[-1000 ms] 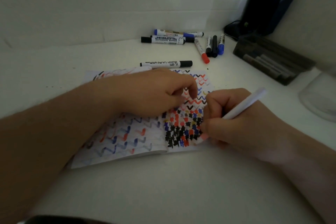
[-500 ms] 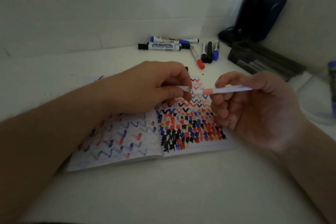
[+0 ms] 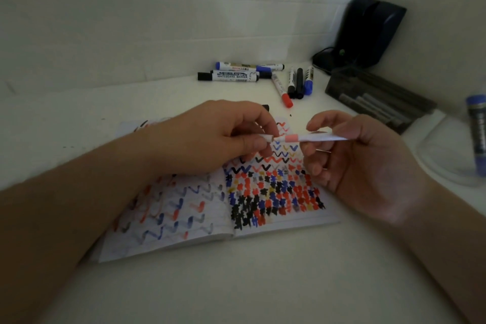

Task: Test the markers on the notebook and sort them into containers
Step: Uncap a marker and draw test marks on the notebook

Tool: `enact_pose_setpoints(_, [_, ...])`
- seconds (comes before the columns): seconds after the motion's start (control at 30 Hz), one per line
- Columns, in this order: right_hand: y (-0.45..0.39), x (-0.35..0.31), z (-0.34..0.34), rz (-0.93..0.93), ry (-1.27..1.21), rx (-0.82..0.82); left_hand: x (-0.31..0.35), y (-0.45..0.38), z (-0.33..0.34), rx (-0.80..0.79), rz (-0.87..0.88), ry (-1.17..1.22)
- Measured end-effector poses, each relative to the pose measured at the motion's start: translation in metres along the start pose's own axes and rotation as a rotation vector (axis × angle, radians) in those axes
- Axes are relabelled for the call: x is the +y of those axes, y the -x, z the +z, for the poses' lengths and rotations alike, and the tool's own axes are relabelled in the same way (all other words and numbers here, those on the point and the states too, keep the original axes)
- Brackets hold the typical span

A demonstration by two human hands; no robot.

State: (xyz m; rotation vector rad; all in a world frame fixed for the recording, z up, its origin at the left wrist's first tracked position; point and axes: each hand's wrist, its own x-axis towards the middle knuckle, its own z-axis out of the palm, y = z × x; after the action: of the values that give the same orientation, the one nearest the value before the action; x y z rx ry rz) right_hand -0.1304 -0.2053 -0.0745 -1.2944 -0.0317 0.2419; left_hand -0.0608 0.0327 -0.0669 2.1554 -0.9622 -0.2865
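An open notebook (image 3: 210,221) lies on the white table, its pages covered in red, blue and black test marks. Above it, my right hand (image 3: 363,166) pinches a slim white marker (image 3: 315,137) with a pink band, held level with its tip pointing left. My left hand (image 3: 210,137) grips the marker's white cap (image 3: 265,137) right at the tip; whether cap and tip touch is unclear. Several capped whiteboard markers (image 3: 231,77) lie at the back of the table.
A dark tray (image 3: 378,98) with markers in it sits at the back right. A clear container (image 3: 452,155) at the right edge holds a blue marker (image 3: 477,134). A black device (image 3: 368,31) stands in the corner. White walls close the back and right.
My right hand lifted the marker off the page and turned it level. My left hand rose from the notebook and brought the cap up to the tip.
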Motion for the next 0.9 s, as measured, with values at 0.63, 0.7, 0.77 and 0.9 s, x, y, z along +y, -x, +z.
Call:
enact_pose_setpoints(0.63, [0.176, -0.009, -0.004, -0.277, -0.167, 0.523, 0.129, 0.01, 0.09, -0.09, 0.104, 0.348])
enact_pose_setpoints(0.7, [0.223, 0.005, -0.016, -0.323, -0.097, 0.604, 0.154, 0.018, 0.129, -0.144, 0.114, 0.346])
enact_pose_setpoints(0.77, [0.266, 0.021, -0.031, -0.366, -0.062, 0.687, 0.178, 0.025, 0.168, -0.183, 0.118, 0.353])
enact_pose_setpoints(0.9, [0.347, 0.068, -0.063, -0.346, -0.166, 0.886, 0.224, 0.041, 0.259, -0.261, 0.079, 0.386])
